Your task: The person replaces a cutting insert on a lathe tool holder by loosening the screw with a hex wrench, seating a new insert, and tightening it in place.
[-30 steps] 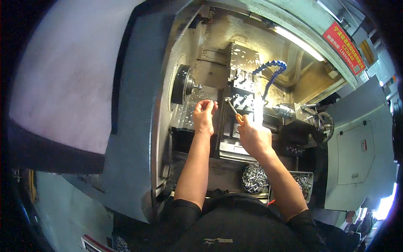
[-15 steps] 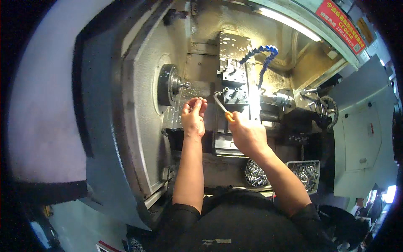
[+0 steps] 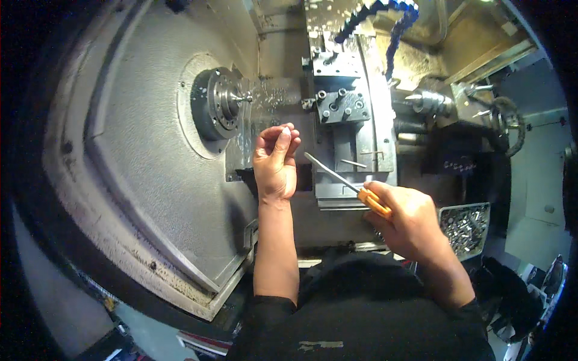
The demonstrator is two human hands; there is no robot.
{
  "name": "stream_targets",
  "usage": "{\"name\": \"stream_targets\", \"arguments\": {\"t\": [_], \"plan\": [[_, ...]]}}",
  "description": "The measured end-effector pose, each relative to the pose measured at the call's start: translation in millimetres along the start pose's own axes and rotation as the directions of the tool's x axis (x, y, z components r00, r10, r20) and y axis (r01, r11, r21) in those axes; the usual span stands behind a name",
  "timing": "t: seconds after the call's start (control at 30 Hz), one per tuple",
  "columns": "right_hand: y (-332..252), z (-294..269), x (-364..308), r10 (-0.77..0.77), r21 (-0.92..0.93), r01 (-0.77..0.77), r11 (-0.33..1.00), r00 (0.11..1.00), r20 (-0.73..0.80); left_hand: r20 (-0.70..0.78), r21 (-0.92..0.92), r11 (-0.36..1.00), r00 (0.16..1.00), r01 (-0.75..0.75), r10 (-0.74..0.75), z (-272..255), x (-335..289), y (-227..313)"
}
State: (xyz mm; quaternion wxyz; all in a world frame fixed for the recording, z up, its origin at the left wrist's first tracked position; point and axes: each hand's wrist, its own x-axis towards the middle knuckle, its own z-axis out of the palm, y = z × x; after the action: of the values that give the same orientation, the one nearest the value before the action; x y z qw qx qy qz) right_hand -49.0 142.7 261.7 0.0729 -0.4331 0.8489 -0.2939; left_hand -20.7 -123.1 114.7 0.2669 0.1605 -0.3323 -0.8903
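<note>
The right hand (image 3: 412,222) is closed around the orange handle of a slim tool (image 3: 374,203), its thin metal shaft slanting up and to the left, with the tip free in the air between the two hands. The left hand (image 3: 277,159) is raised with the palm turned to the camera, fingers curled and the thumb brought in close to them, so the gap is narrow (whether something small sits between the fingertips, I cannot tell). Beyond the left hand, to its upper left, a round metal chuck (image 3: 214,102) stands out from the grey machine wall (image 3: 141,120), a short shiny piece (image 3: 245,97) poking from its middle. Up and to the right of that hand is a dark metal block (image 3: 341,107) with bolts standing in it, and a second block (image 3: 338,65) lies just behind. Between the nearer block and the tool's shaft, a thin rod (image 3: 353,163) lies on the metal slide (image 3: 337,191). A blue hose (image 3: 402,24) arches above the blocks. Just right of the right hand, a tray (image 3: 486,225) holds many small metal parts (image 3: 465,231).
</note>
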Motion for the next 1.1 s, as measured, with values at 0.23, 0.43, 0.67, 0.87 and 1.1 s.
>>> {"name": "stream_targets", "arguments": {"t": [0.23, 0.43, 0.67, 0.87, 1.1], "plan": [[34, -1, 1, 0.055, 0.111, -0.056, 0.992, 0.998, 0.011, 0.063, 0.057, 0.998, 0.998, 0.0, -0.003, 7, -7, -7], [51, 0, 10, 0.016, 0.144, -0.028, 0.989, 0.996, 0.087, 0.07, 0.094, 0.995, 0.998, -0.012, 0.005, 16, -13, -3], [60, 4, 25, -0.013, 0.224, -0.014, 0.975, 0.993, 0.119, 0.049, 0.138, 0.989, 0.998, -0.048, 0.042, 13, -11, -1], [62, 16, 32, 0.014, 0.141, -0.016, 0.99, 1.0, 0.021, 0.034, 0.144, 0.989, 0.999, -0.047, 0.042, 13, -14, 2], [59, 15, 32, 0.109, 0.197, -0.125, 0.972, 0.99, 0.09, 0.069, 0.12, 0.993, 0.997, 0.021, -0.029, 11, -10, 1]]}}
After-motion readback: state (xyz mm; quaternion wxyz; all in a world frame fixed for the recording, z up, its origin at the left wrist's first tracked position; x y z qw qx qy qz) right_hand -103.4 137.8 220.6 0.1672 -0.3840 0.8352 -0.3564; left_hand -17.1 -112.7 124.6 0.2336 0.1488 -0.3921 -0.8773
